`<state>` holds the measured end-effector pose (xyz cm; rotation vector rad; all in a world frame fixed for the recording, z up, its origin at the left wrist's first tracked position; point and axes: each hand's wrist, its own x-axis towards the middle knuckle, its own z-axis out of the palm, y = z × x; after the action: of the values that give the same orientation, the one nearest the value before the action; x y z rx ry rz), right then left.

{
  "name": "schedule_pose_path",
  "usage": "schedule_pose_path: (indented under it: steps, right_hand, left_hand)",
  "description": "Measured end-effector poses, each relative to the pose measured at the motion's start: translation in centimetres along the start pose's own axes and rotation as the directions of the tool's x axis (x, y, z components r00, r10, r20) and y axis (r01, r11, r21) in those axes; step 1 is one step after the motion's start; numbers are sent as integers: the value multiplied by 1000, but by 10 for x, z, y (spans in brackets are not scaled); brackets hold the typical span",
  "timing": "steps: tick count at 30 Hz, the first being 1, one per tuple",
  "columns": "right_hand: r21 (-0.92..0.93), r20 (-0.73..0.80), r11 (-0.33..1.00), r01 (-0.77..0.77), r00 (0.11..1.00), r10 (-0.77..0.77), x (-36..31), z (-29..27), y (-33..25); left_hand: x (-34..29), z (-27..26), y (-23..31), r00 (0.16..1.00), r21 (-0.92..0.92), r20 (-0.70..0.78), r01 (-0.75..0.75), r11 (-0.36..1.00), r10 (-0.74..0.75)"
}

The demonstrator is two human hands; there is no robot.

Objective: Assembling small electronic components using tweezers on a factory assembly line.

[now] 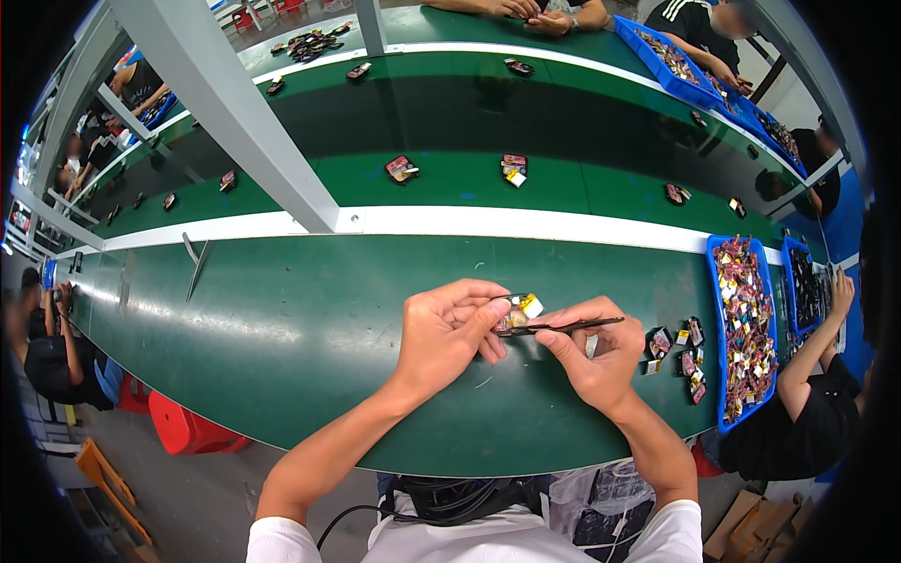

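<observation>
My left hand (439,330) is closed around a small black casing with electronic parts and a yellow-and-white battery (530,306) showing at its top edge. Black tweezers (589,325) are pinched in my right hand (603,358). Their tips point left and reach the casing; whether they grip any part of it is too small to tell. Both hands are over the middle of the green worktable (328,375). Just right of my right hand lie several similar small assemblies (660,342) with black casings and bits of red, white and yellow.
On the right stands a blue tray (721,375) heaped with small parts, beside another blue tray (796,246) of black pieces. Metal tweezers (196,269) lie at left. Beyond a white rail (450,221), a belt (357,188) carries spaced assemblies. A grey post (244,113) rises at left. Co-workers sit around.
</observation>
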<state>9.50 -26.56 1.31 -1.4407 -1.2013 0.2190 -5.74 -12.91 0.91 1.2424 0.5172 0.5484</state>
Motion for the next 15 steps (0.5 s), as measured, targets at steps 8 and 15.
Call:
schedule_pose_path:
  steps: [8,15]
  right_hand:
    - [-15,-9,998,55,998,-55,1,0,-2]
    - [-35,15,997,72,997,-72,1,-1,-1]
  left_hand:
    - [1,-1,1,1000,-17,6,2,1000,-2]
    - [0,-1,1,1000,8,20,20,1000,-20]
